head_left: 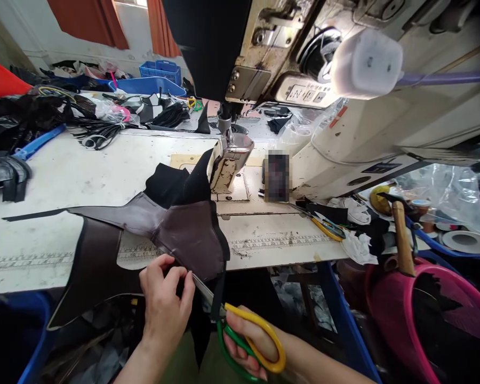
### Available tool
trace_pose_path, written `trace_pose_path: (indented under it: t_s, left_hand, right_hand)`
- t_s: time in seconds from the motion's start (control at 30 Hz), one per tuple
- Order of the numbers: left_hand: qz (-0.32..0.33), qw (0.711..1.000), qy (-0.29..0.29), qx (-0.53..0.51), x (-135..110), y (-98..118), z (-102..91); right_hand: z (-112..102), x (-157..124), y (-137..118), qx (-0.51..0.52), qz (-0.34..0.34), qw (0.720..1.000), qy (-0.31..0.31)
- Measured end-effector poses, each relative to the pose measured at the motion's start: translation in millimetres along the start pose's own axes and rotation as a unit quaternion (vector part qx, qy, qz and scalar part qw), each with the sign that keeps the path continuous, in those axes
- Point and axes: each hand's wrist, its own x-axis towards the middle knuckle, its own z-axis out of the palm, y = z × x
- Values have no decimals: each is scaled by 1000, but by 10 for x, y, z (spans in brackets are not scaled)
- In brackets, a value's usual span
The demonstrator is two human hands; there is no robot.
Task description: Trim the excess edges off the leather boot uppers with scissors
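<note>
brown leather piece [184, 234] lies in front of the sewing machine [232, 154], draped over the near edge of the surface [84, 176]. one wing runs left of the machine along the printed ruler [264, 245] and hangs down past the edge. black fabric [176, 184] sits on top of it, butted against the machine's post. left hand [166, 304] is below the machine at the surface edge, fingers [156, 266] pinched on the leather's lower edge. right hand [244, 341] is lower and right of that, fingers clenched through the yellow and green loops of the scissors [225, 309]. blades point up-left into the leather edge, right next to the left thumb; can't tell how far apart the blades are. a blurred flat object [277, 176] stands on the machine bed just right of the post. a second pair of yellow-handled scissors [324, 226] lies right of the machine's base among black and white scraps. further right: a wooden hammer handle [402, 240] sticking up, a pink tub [416, 298] below it, a white tape roll [466, 240] beyond. left of the machine, far side of the surface: black cord and scraps, black bags [24, 112]. behind, left of the machine head: a blue basket [162, 69]. blue bin [36, 330] under the surface, far left of the machine.
</note>
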Motion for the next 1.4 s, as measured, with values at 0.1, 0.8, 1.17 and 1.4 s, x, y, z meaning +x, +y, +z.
trace_pose_path:
  t_s: [0.1,0.8,1.17,1.4]
  left_hand:
    - [2,999,6,-53,-31,-56,-55]
    - [-48,981,-141,-124,0,-116,-237]
    - [-52,969,-198,-138,37,-247,-333]
    - [-18,978,-162,-129,43,-258,-310]
  right_hand:
    - [-4,50,-47,32,9,999,-41]
    - [20,475,-141,145,32,981,-127]
    - [-223,522,-184,179,63,953,-238]
    - [-30,541,-245,126,53,985,-104]
